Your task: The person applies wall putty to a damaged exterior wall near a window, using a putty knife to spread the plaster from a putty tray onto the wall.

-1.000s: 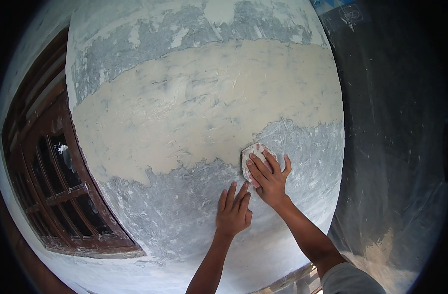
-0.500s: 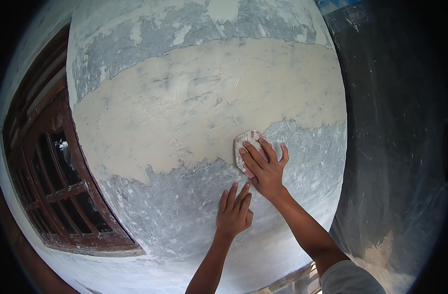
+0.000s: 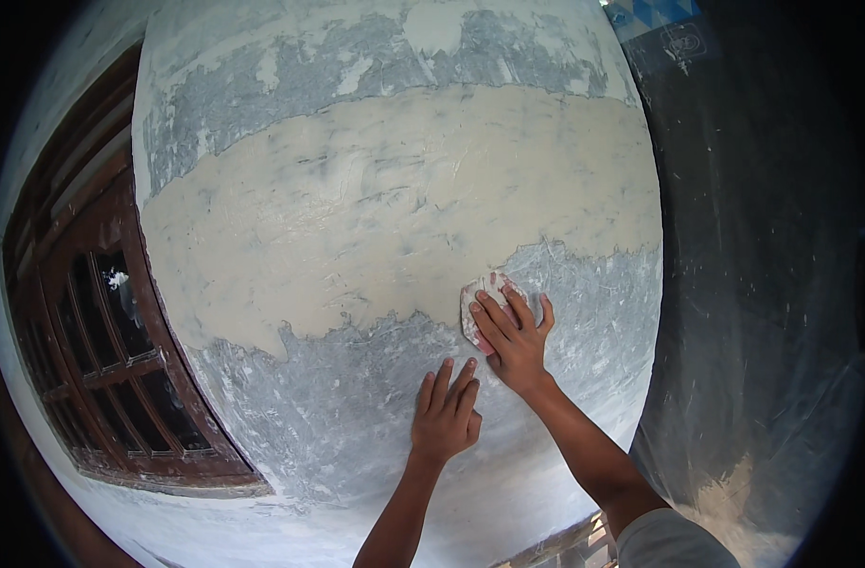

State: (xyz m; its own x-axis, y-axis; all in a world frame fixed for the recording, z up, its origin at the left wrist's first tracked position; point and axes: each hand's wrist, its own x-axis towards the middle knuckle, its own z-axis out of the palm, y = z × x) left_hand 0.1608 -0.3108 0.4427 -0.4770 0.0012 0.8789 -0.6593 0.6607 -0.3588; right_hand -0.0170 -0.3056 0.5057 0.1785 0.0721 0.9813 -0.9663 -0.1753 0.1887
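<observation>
Nearest first: grey sleeve (image 3: 677,540) at the lower right, cut off by the bottom edge. Left forearm runs out of frame there too.

Left hand (image 3: 442,423): empty, back toward camera, fingers stretched upward and slightly apart, against the grey part of the wall (image 3: 357,445). Looks like it's resting there; can't confirm contact, palm side is hidden.

Right hand (image 3: 519,355): fingers fanned over the flat tool (image 3: 471,330), holding it to the wall. Little finger sticks out past the tool's right side. Thumb mostly hidden, so can't tell whether it pinches the edge.

Tool position: under the right fingers, above and a bit right of the left fingertips, near them but apart. It sits at the lower border of the cream coat (image 3: 404,189), where cream meets grey.

Tool orientation: broad face toward camera, long axis roughly up-down in view, angular corners at the top and left. Lower right is covered by the hand, so full outline and exact tilt are unclear. White smears over pink; underside not visible.

Farther out: brown window (image 3: 120,350) on the left, bent by the lens, panes dark. Right of the wall, a dark sheet (image 3: 754,237), murky, fading into the black rim; material hard to make out.
</observation>
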